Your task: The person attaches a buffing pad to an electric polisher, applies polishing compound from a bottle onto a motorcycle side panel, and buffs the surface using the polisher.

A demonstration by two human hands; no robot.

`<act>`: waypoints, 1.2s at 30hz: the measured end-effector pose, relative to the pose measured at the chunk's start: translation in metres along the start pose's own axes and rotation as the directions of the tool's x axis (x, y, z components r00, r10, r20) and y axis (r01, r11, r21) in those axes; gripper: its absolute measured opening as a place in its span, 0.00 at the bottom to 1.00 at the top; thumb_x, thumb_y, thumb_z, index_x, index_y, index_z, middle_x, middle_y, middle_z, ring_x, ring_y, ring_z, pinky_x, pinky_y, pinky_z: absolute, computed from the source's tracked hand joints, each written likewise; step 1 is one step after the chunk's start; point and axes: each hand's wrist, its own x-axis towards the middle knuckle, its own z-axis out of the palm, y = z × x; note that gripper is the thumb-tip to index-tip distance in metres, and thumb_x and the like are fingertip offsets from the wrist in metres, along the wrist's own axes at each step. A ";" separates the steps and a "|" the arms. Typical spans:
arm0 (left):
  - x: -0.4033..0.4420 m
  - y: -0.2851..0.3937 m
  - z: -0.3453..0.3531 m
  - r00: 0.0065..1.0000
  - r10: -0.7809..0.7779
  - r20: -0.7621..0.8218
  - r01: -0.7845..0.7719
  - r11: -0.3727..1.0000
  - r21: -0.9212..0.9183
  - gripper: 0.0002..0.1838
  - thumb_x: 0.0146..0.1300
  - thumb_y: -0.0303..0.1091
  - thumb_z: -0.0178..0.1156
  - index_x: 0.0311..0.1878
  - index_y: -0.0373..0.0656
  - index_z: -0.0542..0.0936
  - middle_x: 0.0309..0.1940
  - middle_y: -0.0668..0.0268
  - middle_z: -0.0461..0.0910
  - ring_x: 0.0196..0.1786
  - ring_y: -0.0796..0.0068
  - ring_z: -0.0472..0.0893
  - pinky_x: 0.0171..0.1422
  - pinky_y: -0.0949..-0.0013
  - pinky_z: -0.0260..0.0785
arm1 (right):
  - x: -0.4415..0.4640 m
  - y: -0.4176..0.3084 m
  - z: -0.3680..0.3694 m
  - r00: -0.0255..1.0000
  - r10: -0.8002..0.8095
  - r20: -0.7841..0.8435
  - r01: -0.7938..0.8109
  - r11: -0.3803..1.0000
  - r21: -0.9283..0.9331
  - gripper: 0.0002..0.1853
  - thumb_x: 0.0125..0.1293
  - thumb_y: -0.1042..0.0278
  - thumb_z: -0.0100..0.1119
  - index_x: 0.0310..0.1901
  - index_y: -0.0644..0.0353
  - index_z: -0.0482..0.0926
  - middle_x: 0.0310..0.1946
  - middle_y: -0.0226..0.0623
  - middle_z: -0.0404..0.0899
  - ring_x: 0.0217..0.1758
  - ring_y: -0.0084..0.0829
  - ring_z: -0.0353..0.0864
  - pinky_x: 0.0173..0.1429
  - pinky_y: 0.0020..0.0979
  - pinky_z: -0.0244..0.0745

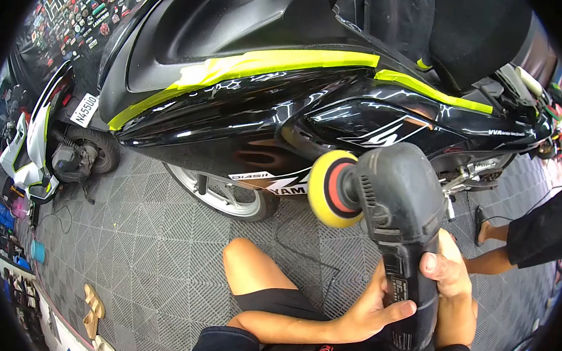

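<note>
A black polisher (pixel 407 201) is held upright between my two hands, its head toward the motorcycle. My left hand (pixel 379 308) wraps round the lower left of its body, thumb across the front. On the other side my right hand (pixel 450 276) closes round the grip just below the head. The polisher's yellow foam pad (pixel 321 187) with its red backing faces left, in front of the glossy black side panel (pixel 246 113). From this angle I cannot tell whether the pad touches it. Yellow-green masking tape (pixel 236 68) runs along the panel's upper edge.
A white and black scooter (pixel 34 150) stands at the left. Sandals (pixel 93 312) lie on the grey tiled floor (pixel 143 251), where a thin cable (pixel 308 256) also runs. Another person's leg (pixel 489 259) shows at the right. The motorcycle's wheel (pixel 223 195) is below the panel.
</note>
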 end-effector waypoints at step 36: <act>0.024 0.029 0.000 0.990 0.134 0.030 -0.132 0.989 -0.061 0.42 0.65 0.28 0.61 0.69 0.40 0.40 0.63 0.59 0.59 0.64 0.74 0.64 0.66 0.68 0.59 | 0.014 -0.017 0.003 0.999 -0.046 -0.026 0.047 0.998 0.048 0.43 0.47 0.48 0.69 0.60 0.73 0.69 0.52 0.45 0.77 0.53 0.35 0.77 0.60 0.33 0.68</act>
